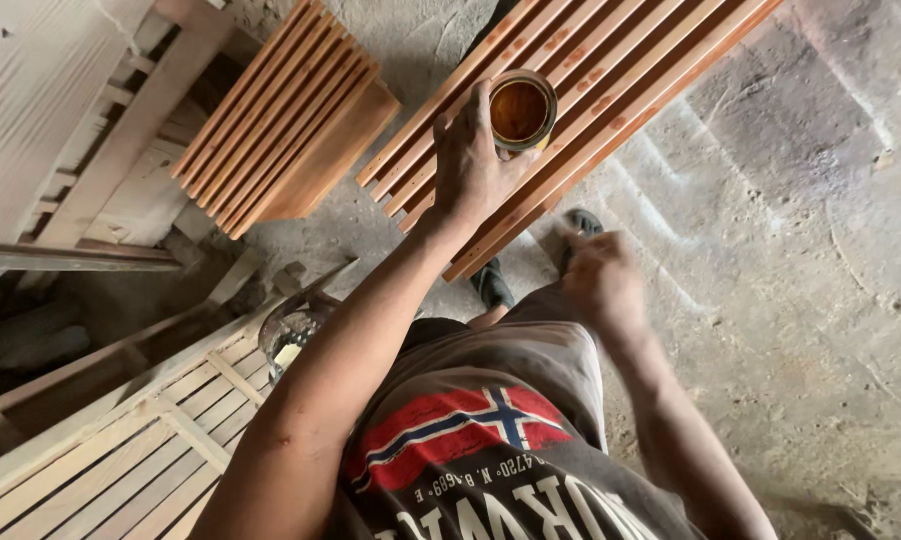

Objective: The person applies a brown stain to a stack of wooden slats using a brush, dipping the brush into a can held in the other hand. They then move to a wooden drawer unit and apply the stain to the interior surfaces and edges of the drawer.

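My left hand (472,165) grips a small round tin (521,110) holding dark brown liquid, held over a row of reddish wooden slats (610,70) that lie on the floor. My right hand (602,280) hangs lower at my side, blurred, fingers curled; whether it holds anything cannot be told. My grey shirt with a red and blue flag print fills the bottom of the view.
A second stack of slats (290,120) leans at the upper left. A pale slatted wooden panel (120,450) lies at the lower left beside a metal can (295,335). Dusty concrete floor (790,250) spreads to the right. My sandalled feet (492,285) stand by the slats.
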